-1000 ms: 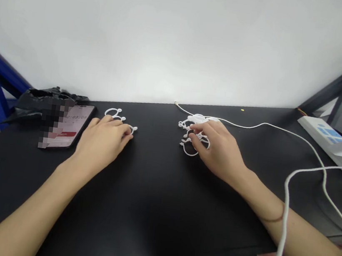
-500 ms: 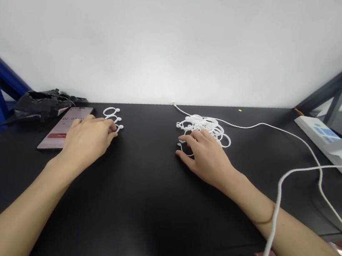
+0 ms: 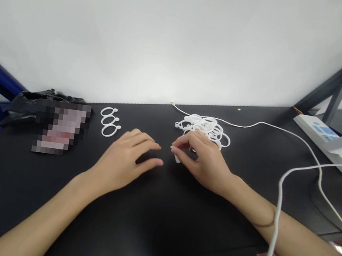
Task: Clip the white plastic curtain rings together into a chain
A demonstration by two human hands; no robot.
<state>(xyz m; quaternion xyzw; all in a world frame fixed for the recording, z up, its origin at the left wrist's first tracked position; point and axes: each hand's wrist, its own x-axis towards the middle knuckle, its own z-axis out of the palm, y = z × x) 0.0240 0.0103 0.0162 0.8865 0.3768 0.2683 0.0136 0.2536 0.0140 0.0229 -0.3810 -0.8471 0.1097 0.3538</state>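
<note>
Several white plastic rings, each with a small eyelet, lie in a tangled pile [image 3: 204, 125] right of centre on the black table. In front of that pile, my right hand [image 3: 201, 153] pinches one white ring [image 3: 177, 159] between thumb and index finger; most of this ring is hidden by the hand. My left hand [image 3: 129, 156] is in the middle, thumb and fingers apart, holding nothing and pointing toward the right hand. Left of it, three white rings [image 3: 109, 130] lie in a slanting column, edges close together or touching.
At the left, a pixelated phone [image 3: 62, 128] lies beside a crumpled black plastic bag [image 3: 29, 103]. A white power strip [image 3: 324, 137] stands at the right, and a white cable [image 3: 277, 209] loops across the right forearm. A white wall [image 3: 170, 39] rises behind the black table [image 3: 133, 224].
My left hand has moved right, away from the column of three rings, leaving them uncovered. My right hand's fingers have closed on a ring and drawn it slightly from the pile.
</note>
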